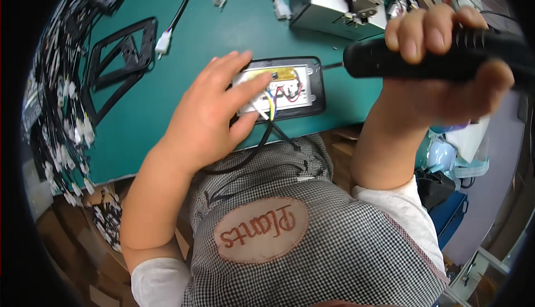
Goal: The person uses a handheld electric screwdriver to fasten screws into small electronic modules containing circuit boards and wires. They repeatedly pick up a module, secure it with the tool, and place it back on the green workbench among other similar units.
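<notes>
A shallow black plastic housing (318, 92) lies on the green tabletop in front of me. Inside it is a white plate (304, 96) with a yellow strip and thin coloured wires. My left hand (206, 103) grips the housing at its left end, the index finger stretched over the plate and the thumb by the lower edge. A black cable (262, 144) leaves the housing toward my apron. Raised at the right, my right hand (440, 73) is closed around a black electric screwdriver (365, 59). Its thin bit points left, near the housing's right side. The thumb is blurred.
Many cables with white connectors (69, 123) hang along the left table edge. Empty black frames (125, 53) lie nearby, with a loose cable connector (163, 42). A metal box (334, 14) stands at the back right. A blue and white item (443, 153) sits beyond my right arm.
</notes>
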`<state>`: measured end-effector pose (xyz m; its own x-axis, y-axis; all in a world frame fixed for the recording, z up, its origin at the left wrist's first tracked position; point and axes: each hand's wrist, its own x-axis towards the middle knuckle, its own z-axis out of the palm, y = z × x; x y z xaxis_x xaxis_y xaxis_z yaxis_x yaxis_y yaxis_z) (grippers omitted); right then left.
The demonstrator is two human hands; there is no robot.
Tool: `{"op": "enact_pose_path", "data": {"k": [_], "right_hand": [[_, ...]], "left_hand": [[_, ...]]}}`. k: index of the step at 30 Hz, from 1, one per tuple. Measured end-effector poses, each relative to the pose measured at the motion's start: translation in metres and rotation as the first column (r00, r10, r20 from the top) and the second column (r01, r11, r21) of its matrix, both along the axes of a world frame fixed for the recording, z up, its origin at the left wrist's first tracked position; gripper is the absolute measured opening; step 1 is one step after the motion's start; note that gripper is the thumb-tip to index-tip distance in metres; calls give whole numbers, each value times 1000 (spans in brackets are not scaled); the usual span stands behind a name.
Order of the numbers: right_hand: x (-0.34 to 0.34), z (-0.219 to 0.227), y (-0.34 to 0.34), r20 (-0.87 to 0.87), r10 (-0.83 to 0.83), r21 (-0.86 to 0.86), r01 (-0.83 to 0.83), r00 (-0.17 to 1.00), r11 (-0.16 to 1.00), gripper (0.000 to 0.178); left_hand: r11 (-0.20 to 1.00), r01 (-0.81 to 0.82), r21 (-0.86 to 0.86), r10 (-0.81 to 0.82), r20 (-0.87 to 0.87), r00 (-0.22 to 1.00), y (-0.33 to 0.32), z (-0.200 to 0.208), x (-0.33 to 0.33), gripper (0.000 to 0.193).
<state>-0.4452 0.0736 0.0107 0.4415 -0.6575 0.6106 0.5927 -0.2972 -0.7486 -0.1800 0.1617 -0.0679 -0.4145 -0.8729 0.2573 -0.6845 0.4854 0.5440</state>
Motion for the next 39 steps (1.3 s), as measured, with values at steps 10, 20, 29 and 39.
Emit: {"op": "enact_pose_path", "data": {"k": [10, 20, 29, 39], "right_hand": [[87, -37, 59, 51, -57, -121, 62, 997, 991, 77], [108, -41, 61, -125, -189, -44, 185, 974, 982, 71], [118, -48, 48, -81, -3, -45, -1, 997, 999, 68], [97, -44, 41, 78, 1, -99, 7, 997, 995, 74]], "left_hand": [[993, -116, -23, 114, -67, 991, 9, -13, 12, 67], [994, -104, -14, 101, -125, 987, 9, -19, 16, 68], [994, -112, -14, 109, -147, 983, 9, -20, 16, 69], [991, -134, -26, 128, -170, 977, 9, -23, 13, 72]]}}
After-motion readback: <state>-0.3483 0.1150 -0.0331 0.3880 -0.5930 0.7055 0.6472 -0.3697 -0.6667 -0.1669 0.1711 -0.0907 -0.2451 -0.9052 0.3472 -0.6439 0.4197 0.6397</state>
